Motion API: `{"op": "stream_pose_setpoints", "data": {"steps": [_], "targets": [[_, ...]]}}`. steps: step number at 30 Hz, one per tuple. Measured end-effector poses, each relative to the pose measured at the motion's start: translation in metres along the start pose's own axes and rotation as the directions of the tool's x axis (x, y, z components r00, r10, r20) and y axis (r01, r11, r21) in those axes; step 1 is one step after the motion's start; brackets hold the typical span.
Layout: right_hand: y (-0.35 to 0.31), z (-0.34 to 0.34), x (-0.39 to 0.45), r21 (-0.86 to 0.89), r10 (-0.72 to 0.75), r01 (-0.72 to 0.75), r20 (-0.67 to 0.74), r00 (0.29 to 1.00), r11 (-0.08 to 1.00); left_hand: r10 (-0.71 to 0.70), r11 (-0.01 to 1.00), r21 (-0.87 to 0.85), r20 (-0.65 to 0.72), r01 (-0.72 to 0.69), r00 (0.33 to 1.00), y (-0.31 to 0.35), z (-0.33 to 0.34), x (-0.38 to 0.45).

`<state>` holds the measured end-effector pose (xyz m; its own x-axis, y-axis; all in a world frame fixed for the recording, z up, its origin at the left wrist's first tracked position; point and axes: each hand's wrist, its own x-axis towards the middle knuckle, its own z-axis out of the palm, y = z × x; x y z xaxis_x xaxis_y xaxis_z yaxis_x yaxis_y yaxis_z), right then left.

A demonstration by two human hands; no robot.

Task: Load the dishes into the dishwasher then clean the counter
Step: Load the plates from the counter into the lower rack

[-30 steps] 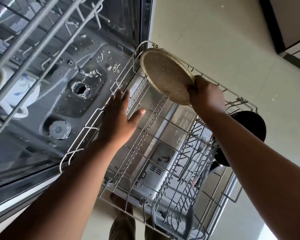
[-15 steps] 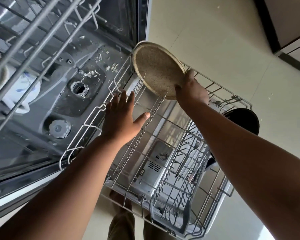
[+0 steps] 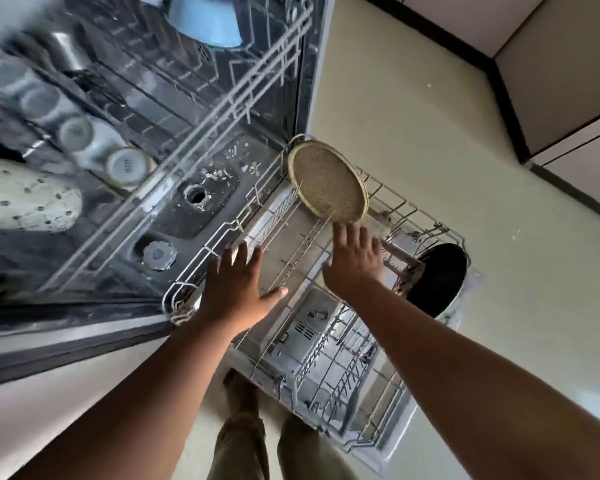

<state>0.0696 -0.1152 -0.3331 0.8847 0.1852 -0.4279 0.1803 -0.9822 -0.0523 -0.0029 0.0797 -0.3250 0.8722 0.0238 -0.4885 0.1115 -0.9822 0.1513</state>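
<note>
A speckled tan plate (image 3: 328,181) stands on edge between the tines at the far end of the pulled-out lower rack (image 3: 184,299). My right hand (image 3: 355,261) hovers just below the plate with fingers spread, its fingertips at the plate's lower rim, holding nothing. My left hand (image 3: 236,289) is open with fingers spread over the rack's left side, near its wire rim. A black pan (image 3: 437,278) stands in the rack's right side. The cutlery basket (image 3: 340,382) sits at the near end.
The upper rack (image 3: 125,133) holds several cups, a spotted mug (image 3: 25,199) and a blue bowl (image 3: 205,19). Food scraps lie around the tub's drain (image 3: 196,195). The open door (image 3: 312,323) is under the lower rack. My legs (image 3: 250,441) stand on the pale floor.
My right hand has let go of the plate, which now stands in the far tines, and has drawn back towards me. The view has tilted up, showing more of the upper rack.
</note>
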Motion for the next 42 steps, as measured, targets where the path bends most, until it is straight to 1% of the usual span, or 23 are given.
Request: {"op": "stream_pose_setpoints", "data": {"steps": [2,4,8,11,13,17,20,23,25,30,33,37,42], "targets": [[-0.019,-0.014,-0.030,-0.016,-0.120,0.121,0.045,0.992,0.993,-0.018,0.999,0.032,0.019,0.017,1.000,-0.001,-0.015,-0.039],[-0.037,-0.030,-0.062,-0.034,-0.228,0.230,0.057,0.972,0.973,-0.031,0.996,0.081,0.023,0.029,0.999,-0.004,-0.026,-0.079],[-0.076,-0.054,-0.128,-0.105,-0.406,0.420,0.130,0.905,0.901,-0.071,0.989,0.132,0.005,0.070,0.997,-0.014,-0.046,-0.158],[-0.109,-0.066,-0.174,-0.171,-0.534,0.557,0.163,0.830,0.813,-0.101,0.992,0.072,-0.046,0.104,0.994,-0.023,-0.051,-0.217],[-0.131,-0.069,-0.202,-0.221,-0.616,0.638,0.167,0.770,0.737,-0.145,0.988,0.042,-0.059,0.147,0.988,-0.034,-0.044,-0.255],[-0.176,-0.074,-0.261,-0.357,-0.737,0.740,0.173,0.653,0.571,-0.290,0.957,-0.014,-0.067,0.289,0.955,-0.059,-0.021,-0.334],[-0.210,-0.066,-0.314,-0.401,-0.791,0.776,0.174,0.586,0.487,-0.428,0.903,-0.068,-0.081,0.424,0.900,-0.072,0.002,-0.409],[-0.245,-0.054,-0.378,-0.413,-0.848,0.826,0.196,0.493,0.385,-0.555,0.830,-0.134,-0.094,0.542,0.827,-0.084,0.026,-0.494],[-0.272,-0.047,-0.425,-0.415,-0.889,0.861,0.211,0.406,0.295,-0.640,0.766,-0.169,-0.107,0.621,0.761,-0.096,0.037,-0.554],[-0.333,-0.052,-0.537,-0.419,-0.959,0.906,0.229,0.170,0.061,-0.814,0.580,-0.265,-0.149,0.771,0.561,-0.116,0.042,-0.678],[-0.364,-0.068,-0.592,-0.426,-0.977,0.904,0.205,0.057,-0.037,-0.881,0.473,-0.332,-0.174,0.816,0.440,-0.121,0.031,-0.731],[-0.404,-0.100,-0.640,-0.445,-0.989,0.890,0.140,-0.046,-0.104,-0.927,0.372,-0.409,-0.214,0.833,0.308,-0.133,0.006,-0.778],[-0.449,-0.139,-0.657,-0.422,-0.995,0.901,0.061,-0.084,-0.102,-0.953,0.252,-0.453,-0.268,0.855,0.138,-0.163,-0.031,-0.807]]}}
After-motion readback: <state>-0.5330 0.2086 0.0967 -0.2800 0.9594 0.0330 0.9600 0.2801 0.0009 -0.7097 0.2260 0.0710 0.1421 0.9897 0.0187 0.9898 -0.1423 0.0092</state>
